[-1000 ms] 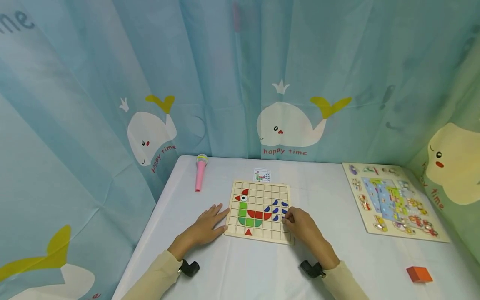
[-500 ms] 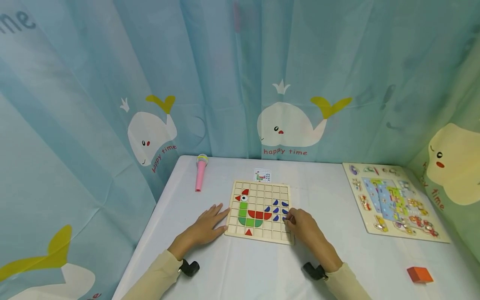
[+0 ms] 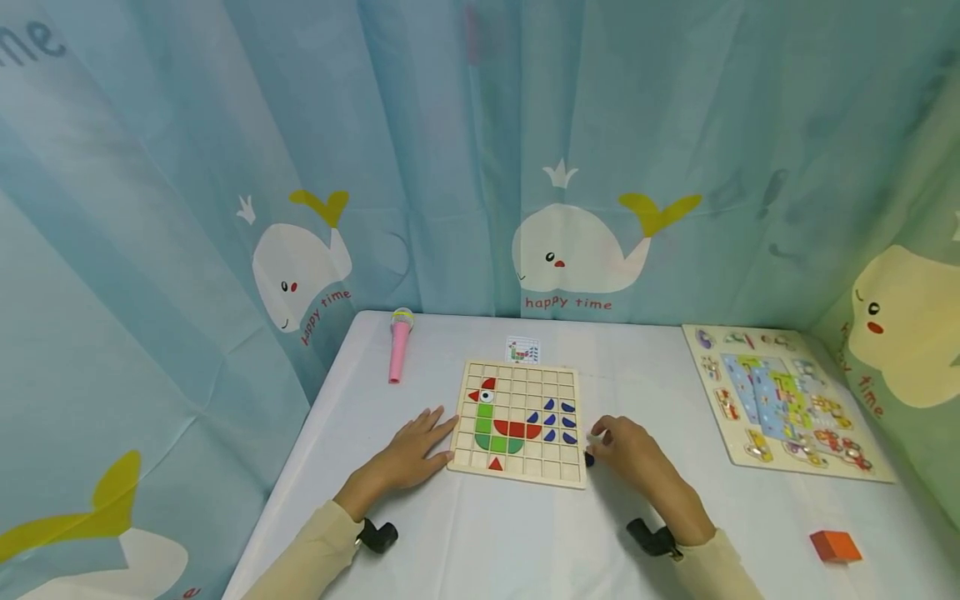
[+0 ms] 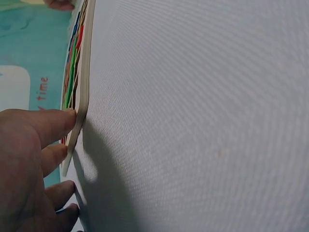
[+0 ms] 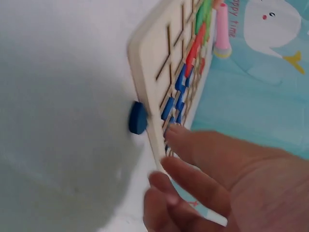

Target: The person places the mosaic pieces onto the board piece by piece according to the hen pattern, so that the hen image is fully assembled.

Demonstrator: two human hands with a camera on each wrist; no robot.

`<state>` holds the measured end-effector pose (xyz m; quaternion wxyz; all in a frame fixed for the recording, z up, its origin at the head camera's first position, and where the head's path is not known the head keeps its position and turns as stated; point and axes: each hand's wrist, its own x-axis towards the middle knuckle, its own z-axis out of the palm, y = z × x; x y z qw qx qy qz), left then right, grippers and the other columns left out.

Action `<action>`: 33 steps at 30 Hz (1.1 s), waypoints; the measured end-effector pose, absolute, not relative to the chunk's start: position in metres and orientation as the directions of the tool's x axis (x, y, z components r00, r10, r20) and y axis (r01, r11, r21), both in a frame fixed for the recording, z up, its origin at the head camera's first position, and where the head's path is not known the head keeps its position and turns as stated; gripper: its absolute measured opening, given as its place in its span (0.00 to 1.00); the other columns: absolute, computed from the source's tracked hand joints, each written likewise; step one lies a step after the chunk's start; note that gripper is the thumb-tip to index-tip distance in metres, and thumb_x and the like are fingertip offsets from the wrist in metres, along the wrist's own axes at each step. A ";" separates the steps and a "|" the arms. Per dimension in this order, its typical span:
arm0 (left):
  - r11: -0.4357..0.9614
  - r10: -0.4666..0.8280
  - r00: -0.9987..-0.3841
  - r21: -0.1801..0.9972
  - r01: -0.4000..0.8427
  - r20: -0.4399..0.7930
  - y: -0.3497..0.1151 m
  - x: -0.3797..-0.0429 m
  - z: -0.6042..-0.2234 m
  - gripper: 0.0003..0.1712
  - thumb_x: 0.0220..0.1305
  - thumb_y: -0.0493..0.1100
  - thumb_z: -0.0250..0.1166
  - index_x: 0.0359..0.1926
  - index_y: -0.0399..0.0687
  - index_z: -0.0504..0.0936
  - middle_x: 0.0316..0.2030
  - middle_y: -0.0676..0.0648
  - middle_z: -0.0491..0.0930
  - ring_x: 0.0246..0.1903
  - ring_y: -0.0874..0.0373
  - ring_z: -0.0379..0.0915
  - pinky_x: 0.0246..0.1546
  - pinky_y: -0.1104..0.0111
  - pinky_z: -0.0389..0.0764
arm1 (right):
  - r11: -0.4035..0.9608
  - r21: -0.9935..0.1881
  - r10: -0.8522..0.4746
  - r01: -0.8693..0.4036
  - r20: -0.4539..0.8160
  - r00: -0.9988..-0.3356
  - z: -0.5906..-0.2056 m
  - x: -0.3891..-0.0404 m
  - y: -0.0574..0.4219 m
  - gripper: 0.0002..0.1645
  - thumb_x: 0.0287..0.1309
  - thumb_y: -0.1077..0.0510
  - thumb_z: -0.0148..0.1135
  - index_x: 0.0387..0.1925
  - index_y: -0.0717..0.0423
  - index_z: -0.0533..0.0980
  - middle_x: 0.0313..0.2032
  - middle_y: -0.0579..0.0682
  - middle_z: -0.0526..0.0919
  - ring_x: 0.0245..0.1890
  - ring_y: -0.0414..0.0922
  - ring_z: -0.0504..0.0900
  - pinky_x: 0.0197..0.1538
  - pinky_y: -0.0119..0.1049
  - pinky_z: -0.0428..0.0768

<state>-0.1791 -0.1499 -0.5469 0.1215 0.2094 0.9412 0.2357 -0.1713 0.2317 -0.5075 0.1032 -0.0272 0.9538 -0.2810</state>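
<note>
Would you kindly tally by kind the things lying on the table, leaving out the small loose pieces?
Puzzle boards: 2 (grid board, picture board)
Pink toy microphone: 1
Small card: 1
Orange block: 1
Total: 5

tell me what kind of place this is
Probably a child's play corner or a curtained-off table for puzzle play. A whale-print curtain reading "happy time" hangs round a white table that bears a wooden grid puzzle board, a picture puzzle and a pink toy microphone.
</note>
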 end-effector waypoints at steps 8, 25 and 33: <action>0.802 0.444 -0.887 0.497 0.331 -0.126 -0.150 -0.179 -0.550 0.37 0.80 0.56 0.58 0.83 0.56 0.61 0.83 0.42 0.53 0.83 0.38 0.44 0.80 0.40 0.51 | 0.826 -0.561 -0.221 -0.057 -0.230 -0.948 -0.512 -0.162 0.236 0.14 0.62 0.66 0.71 0.49 0.57 0.81 0.38 0.52 0.79 0.37 0.47 0.76 0.39 0.42 0.78; 0.802 0.447 -0.886 0.493 0.337 -0.123 -0.151 -0.179 -0.550 0.37 0.80 0.56 0.58 0.83 0.57 0.61 0.83 0.42 0.53 0.83 0.39 0.44 0.80 0.40 0.51 | 0.865 -0.494 -0.202 -0.086 -0.187 -0.961 -0.526 -0.156 0.234 0.11 0.62 0.62 0.74 0.43 0.57 0.80 0.28 0.46 0.77 0.30 0.43 0.73 0.33 0.37 0.74; 0.796 0.456 -0.882 0.498 0.345 -0.117 -0.151 -0.179 -0.549 0.37 0.79 0.54 0.59 0.83 0.54 0.61 0.83 0.40 0.54 0.83 0.38 0.45 0.80 0.39 0.51 | 0.897 -0.438 -0.147 -0.056 -0.177 -0.973 -0.522 -0.152 0.243 0.11 0.63 0.57 0.74 0.32 0.55 0.78 0.27 0.46 0.78 0.29 0.44 0.74 0.34 0.39 0.74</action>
